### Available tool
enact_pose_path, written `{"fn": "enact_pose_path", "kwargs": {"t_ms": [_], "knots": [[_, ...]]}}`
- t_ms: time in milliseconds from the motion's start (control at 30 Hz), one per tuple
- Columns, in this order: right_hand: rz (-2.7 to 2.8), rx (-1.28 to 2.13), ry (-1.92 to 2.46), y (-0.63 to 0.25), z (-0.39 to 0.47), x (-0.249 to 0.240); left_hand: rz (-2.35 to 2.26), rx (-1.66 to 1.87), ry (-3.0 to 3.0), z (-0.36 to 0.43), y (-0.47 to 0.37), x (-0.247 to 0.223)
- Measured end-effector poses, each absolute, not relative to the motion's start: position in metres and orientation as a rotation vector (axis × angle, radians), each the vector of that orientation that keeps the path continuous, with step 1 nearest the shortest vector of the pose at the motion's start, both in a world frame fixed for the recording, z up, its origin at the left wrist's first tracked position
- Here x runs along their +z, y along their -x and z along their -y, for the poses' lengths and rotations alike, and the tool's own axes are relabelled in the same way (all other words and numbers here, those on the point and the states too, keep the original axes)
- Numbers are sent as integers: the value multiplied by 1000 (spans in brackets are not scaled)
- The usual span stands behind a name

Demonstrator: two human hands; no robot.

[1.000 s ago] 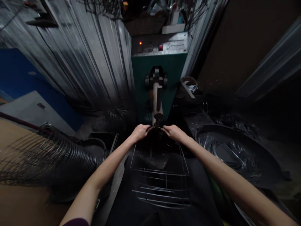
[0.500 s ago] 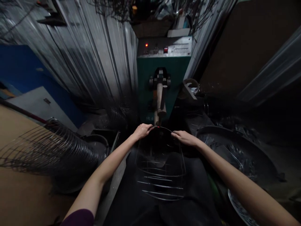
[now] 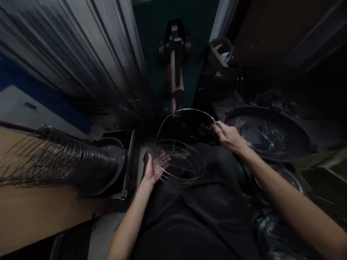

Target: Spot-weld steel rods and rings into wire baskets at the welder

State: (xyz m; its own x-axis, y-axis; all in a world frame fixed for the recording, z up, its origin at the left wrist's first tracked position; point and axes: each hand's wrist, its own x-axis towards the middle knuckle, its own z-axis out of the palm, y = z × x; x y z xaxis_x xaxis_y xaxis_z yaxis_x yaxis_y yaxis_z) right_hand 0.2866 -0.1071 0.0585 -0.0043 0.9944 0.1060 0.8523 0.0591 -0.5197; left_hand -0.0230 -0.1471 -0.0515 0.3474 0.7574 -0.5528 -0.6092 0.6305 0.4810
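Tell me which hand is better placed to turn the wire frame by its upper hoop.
Right, I'd judge: the right hand grips the upper hoop, while the left hand is open, lower down at the wire frame's lower rings.

- Corrugated metal sheeting (image 3: 103, 43), upper left.
- Blue panel (image 3: 78, 117), behind a pale panel (image 3: 46, 119) bearing a dark fitting (image 3: 30, 105).
- Row of wire rings (image 3: 89, 155), one end over a dark round container (image 3: 122, 146).
- Tan surface (image 3: 40, 209), lower left.
- Wide dark pan (image 3: 292, 126), right; shiny strands (image 3: 260, 139) lie inside its rim.
- Brown panel (image 3: 271, 29), upper right.
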Motion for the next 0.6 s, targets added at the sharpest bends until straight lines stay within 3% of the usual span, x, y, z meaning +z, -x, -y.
{"fn": "enact_pose_path", "kwargs": {"t_ms": [200,433,600], "knots": [[1754,669,1718,-308,114,17,-943,1163,-190,118,12,-20],[1328,221,2532,-446,161,-28,-1019,1427,-307,89,-12,-25],[1107,54,2710,-470,232,-66,-1104,1539,-515,67,-27,-30]]}}
